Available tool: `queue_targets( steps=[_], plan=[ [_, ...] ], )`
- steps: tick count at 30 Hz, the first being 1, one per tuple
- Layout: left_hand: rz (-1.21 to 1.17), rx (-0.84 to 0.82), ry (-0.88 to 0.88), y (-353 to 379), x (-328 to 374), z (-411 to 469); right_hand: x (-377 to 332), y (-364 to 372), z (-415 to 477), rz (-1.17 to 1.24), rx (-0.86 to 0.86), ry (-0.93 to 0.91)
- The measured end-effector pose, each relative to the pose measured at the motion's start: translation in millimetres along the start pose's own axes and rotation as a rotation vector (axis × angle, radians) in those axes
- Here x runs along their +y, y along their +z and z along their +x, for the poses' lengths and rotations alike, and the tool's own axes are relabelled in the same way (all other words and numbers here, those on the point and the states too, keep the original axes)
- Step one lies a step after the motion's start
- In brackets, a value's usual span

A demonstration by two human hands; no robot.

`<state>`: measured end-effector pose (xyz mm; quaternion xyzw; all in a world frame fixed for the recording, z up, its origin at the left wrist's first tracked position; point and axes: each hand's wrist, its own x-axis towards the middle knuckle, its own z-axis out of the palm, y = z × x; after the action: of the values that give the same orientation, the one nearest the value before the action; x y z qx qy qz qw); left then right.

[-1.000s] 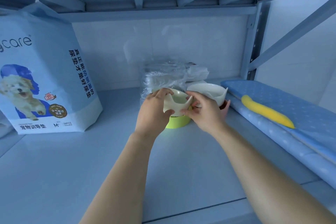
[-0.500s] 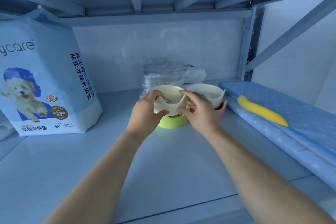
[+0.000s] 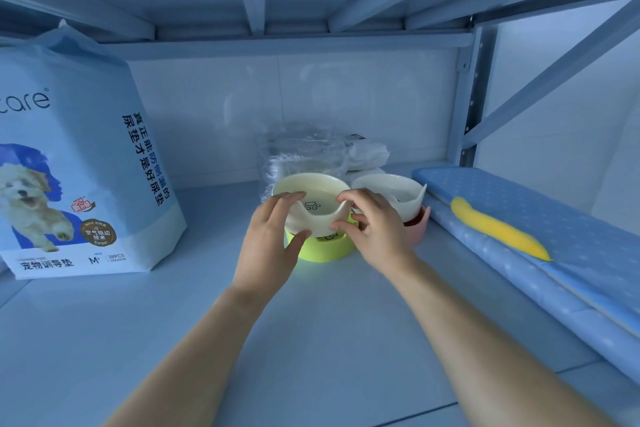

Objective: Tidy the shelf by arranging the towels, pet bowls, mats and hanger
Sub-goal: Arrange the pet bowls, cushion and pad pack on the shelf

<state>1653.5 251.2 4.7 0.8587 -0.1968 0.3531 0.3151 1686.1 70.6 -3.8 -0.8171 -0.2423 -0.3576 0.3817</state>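
On the shelf [image 3: 173, 340], your left hand [image 3: 273, 243] and right hand [image 3: 375, 232] grip the white bowl [image 3: 311, 191]; pink bowl [image 3: 419, 229] at 3 o'clock.

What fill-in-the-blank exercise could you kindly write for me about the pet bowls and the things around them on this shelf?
The left hand and right hand hold a white bowl whose base is ____.
The second bowl, to its right, sits in a ____ holder.
The large bag at the left shows a picture of a ____.
A long ____ object lies on the blue dotted pad.
Missing words: green; pink; dog; yellow.
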Motion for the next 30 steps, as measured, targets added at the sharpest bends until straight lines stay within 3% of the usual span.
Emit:
queue_targets(
  steps=[20,25,30],
  plan=[
    [0.021,-0.010,-0.069,3,-9,-8,6,-2,0,0.079,0.070,-0.042],
    [-0.053,-0.075,-0.183,6,-10,-11,7,-2,0,0.097,0.094,-0.041],
    [0.018,-0.246,-0.199,3,-13,-11,6,-1,0,0.107,0.093,-0.041]
  ],
)
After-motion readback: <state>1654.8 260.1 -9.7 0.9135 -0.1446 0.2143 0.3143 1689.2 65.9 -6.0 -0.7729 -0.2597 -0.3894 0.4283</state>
